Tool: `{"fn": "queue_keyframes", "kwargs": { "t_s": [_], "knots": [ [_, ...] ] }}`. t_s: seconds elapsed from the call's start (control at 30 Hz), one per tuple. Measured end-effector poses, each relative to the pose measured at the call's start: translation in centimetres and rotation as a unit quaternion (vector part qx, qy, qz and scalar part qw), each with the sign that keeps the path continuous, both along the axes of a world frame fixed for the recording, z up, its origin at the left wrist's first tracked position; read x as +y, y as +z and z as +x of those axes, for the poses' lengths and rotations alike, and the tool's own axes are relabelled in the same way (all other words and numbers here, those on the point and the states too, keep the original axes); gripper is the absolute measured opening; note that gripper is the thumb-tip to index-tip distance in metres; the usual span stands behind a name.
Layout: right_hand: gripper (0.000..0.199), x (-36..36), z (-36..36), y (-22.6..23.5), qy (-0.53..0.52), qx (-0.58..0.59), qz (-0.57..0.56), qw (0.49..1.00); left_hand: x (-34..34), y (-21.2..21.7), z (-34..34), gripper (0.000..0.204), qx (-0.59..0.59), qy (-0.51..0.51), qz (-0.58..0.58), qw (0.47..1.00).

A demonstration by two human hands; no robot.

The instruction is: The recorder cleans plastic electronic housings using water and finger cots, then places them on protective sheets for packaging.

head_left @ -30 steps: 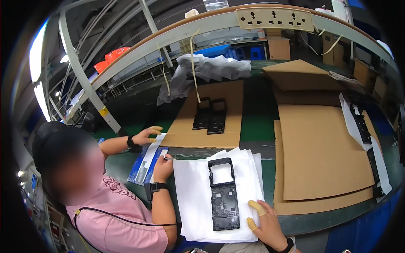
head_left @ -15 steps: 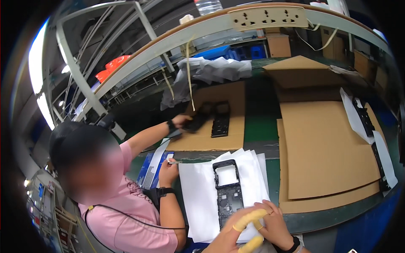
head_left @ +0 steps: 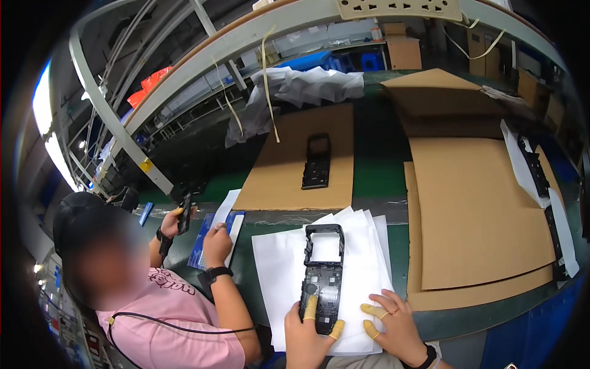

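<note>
A black plastic frame part (head_left: pixel 322 273) lies on a stack of white sheets (head_left: pixel 356 280) in front of me. My left hand (head_left: pixel 307 332), with yellow finger cots, grips its near end from below. My right hand (head_left: pixel 396 326), fingers spread, rests flat on the white sheets just right of the part. A second black frame part (head_left: pixel 317 162) lies on a cardboard sheet (head_left: pixel 301 160) farther back.
A co-worker in a pink shirt (head_left: pixel 166 320) sits at my left, holding a black part (head_left: pixel 184 215) in one hand, the other hand over a blue-and-white card (head_left: pixel 215 243). Large cardboard sheets (head_left: pixel 479 215) lie at right, with black parts on white sheets (head_left: pixel 541 184) at the far right.
My left hand has come onto the near end of the black part. The co-worker took one of the two black parts off the cardboard and pulled it back to the left.
</note>
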State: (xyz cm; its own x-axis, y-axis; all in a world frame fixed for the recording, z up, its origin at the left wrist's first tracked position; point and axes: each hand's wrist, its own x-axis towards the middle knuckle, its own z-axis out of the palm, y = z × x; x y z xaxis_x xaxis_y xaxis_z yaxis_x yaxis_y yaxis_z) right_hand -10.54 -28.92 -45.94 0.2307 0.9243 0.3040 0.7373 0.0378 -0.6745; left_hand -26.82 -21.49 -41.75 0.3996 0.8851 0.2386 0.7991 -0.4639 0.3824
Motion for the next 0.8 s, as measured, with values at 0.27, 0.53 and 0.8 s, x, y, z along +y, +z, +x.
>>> {"fn": "queue_keyframes", "kwargs": {
  "t_s": [0.27, 0.53, 0.8],
  "knots": [
    [0.027, 0.1, -0.1, 0.4, -0.006, 0.002, -0.019, 1.0, 0.3, 0.3, -3.1, 0.092, -0.652, -0.206, -0.491, 0.54],
    [0.023, 0.2, -0.2, 0.5, -0.019, 0.011, -0.036, 0.999, -1.5, -1.7, -2.7, 0.097, -0.707, -0.197, -0.537, 0.416],
    [0.024, 0.1, -0.2, 0.6, -0.02, 0.002, -0.012, 1.0, -1.3, -1.2, -2.4, 0.098, -0.693, -0.192, -0.549, 0.427]
  ]
}}
